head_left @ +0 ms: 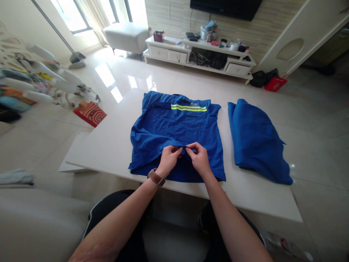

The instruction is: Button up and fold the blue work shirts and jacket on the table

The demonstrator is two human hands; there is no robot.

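Observation:
A blue work shirt (177, 123) lies spread on the white table, its collar at the far side and a yellow-and-grey reflective strip across the chest. Buttons run down its front. Both hands meet at the front opening near the lower half. My left hand (171, 155), with a brown watch on the wrist, pinches one edge of the front. Close beside it, my right hand (198, 155) pinches the cloth too, fingertips almost touching the left ones. Any button between the fingertips is hidden. The left front panel is lifted in a fold below the hands.
Folded blue cloth (256, 142) lies on the right of the white table (109, 145). A red patterned bag (89, 113) stands beyond the table's left side, near a sewing machine with thread cones (65, 85). A low TV cabinet (169, 54) lines the far wall. A plastic bottle (289, 247) lies on the floor.

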